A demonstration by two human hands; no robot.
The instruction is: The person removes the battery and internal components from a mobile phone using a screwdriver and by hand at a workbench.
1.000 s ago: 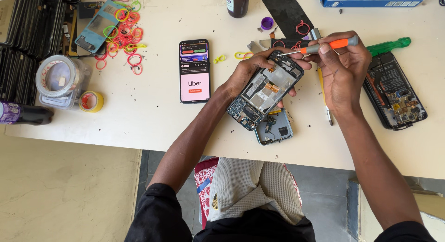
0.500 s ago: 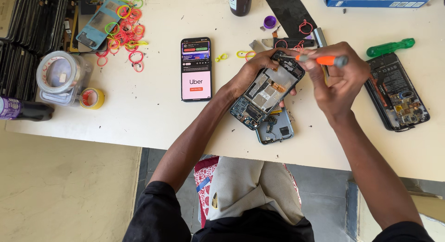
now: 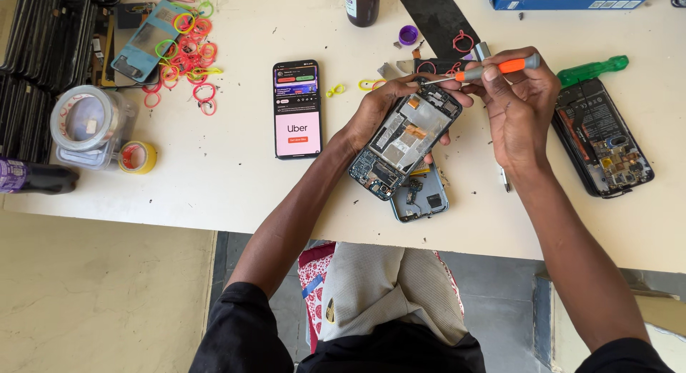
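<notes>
Since half a sec ago the orange-handled screwdriver (image 3: pixel 493 68) has swung flatter and its tip now sits at the top edge of the opened phone (image 3: pixel 404 141), w/ the right hand (image 3: pixel 518 108) shifted a bit up and right. From where I'm watching, largest first: white table (image 3: pixel 229 166) carries everything; the opened phone is lifted at a tilt over it, top end toward the far side, just above a loose blue back piece (image 3: pixel 421 198) lying flat. I'd judge the step to be working a screw or clip near the phone's top corner, so keep the driver in line w/ the fastener, light downward pressure, turn slowly, and let the other hand brace the frame so it doesn't rock. Left hand (image 3: pixel 379 108) is curled around the phone's upper left side, fingers closed on its edge, thumb on the rim. Right hand is pinched shut on the driver handle, fingertips bunched around it. Tip contact itself is too small to tell.
</notes>
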